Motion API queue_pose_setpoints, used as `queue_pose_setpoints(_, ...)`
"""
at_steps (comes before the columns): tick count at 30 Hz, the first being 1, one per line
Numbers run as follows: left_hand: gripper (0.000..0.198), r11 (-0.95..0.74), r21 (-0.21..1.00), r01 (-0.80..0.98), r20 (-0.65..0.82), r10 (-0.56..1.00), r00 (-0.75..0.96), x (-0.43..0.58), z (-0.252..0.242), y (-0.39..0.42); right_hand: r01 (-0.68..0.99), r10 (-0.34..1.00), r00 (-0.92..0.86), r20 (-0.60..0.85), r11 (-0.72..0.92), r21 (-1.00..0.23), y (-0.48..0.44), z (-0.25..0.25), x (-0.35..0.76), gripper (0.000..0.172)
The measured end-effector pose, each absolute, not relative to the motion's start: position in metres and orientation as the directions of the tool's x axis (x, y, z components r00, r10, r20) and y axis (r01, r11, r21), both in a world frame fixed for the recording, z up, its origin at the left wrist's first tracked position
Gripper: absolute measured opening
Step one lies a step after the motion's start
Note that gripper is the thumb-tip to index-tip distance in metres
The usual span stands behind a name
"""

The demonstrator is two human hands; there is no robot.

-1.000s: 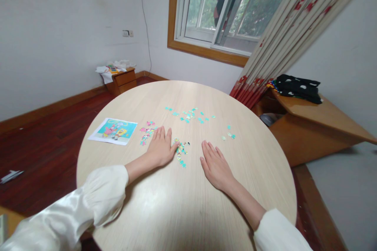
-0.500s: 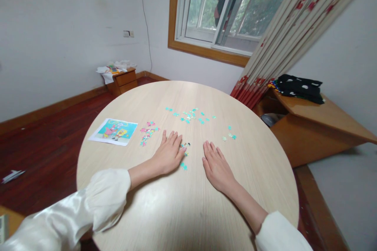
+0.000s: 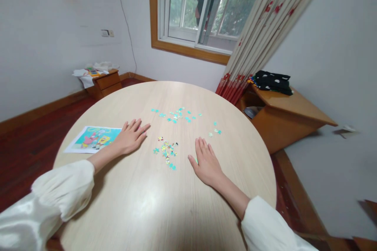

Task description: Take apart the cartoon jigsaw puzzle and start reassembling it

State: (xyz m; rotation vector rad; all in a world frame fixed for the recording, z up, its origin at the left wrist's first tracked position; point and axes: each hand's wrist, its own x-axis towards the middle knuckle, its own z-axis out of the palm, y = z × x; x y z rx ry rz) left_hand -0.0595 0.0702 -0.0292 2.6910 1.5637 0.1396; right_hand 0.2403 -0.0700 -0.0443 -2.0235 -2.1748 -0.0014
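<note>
My left hand point(image 3: 131, 137) lies flat and open on the round wooden table point(image 3: 153, 211), its fingers just right of a cartoon picture sheet point(image 3: 93, 139). It covers the spot where a pink cluster of puzzle pieces lay. My right hand point(image 3: 206, 160) also rests flat and open, to the right of a small pile of mixed-colour puzzle pieces point(image 3: 166, 151). A scatter of turquoise pieces point(image 3: 176, 114) lies further back, and a few more pieces point(image 3: 216, 130) sit beyond my right hand.
A low wooden desk point(image 3: 282, 113) with folded dark clothes point(image 3: 272, 81) stands right of the table. A curtain point(image 3: 256, 31) hangs by the window. A small cabinet point(image 3: 103, 82) with papers sits at the far wall. Red-brown floor lies to the left.
My left hand slid left off the mixed pile and onto the pink pieces beside the picture sheet. The view turned to the right. My right hand stayed flat.
</note>
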Motion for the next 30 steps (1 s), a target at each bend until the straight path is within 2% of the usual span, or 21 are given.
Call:
queue_pose_setpoints(7,0.055,-0.469,-0.02,0.883,0.056,0.881,0.469,-0.053,-0.04,0.068,0.984,0.993,-0.11,-0.041,0.103,-0.145,-0.052,-0.027,0.242,0.063)
queue_pose_setpoints(13,0.055,-0.483,0.031,0.875,0.129,0.87,0.476,-0.052,-0.044,0.043,0.963,0.989,-0.144,-0.018,0.136,-0.232,-0.048,-0.025,0.246,0.064)
queue_pose_setpoints(15,0.054,-0.49,0.055,0.87,0.149,0.866,0.478,-0.055,-0.047,0.038,0.937,0.987,-0.16,-0.023,0.144,-0.317,-0.048,-0.026,0.25,0.066)
queue_pose_setpoints(17,0.055,-0.498,0.088,0.863,0.154,0.862,0.482,-0.058,-0.049,0.036,0.883,0.986,-0.16,-0.044,0.123,-0.454,-0.046,-0.024,0.257,0.068)
queue_pose_setpoints(21,0.055,-0.492,0.164,0.855,0.146,0.869,0.472,-0.061,-0.043,0.04,0.659,0.991,-0.103,-0.083,0.006,-0.752,-0.042,-0.019,0.27,0.068)
queue_pose_setpoints(24,0.055,-0.477,0.213,0.853,0.106,0.879,0.465,-0.059,-0.029,0.046,0.505,0.994,-0.076,-0.082,-0.032,-0.863,-0.038,-0.017,0.279,0.067)
queue_pose_setpoints(27,0.059,-0.487,0.23,0.843,0.055,0.871,0.488,-0.052,-0.012,0.056,0.486,0.998,-0.034,-0.059,-0.035,-0.873,-0.029,-0.018,0.293,0.063)
queue_pose_setpoints(30,0.065,-0.516,0.189,0.836,0.072,0.856,0.512,-0.039,0.001,0.076,0.66,0.991,0.133,-0.01,-0.096,-0.745,-0.01,-0.016,0.314,0.065)
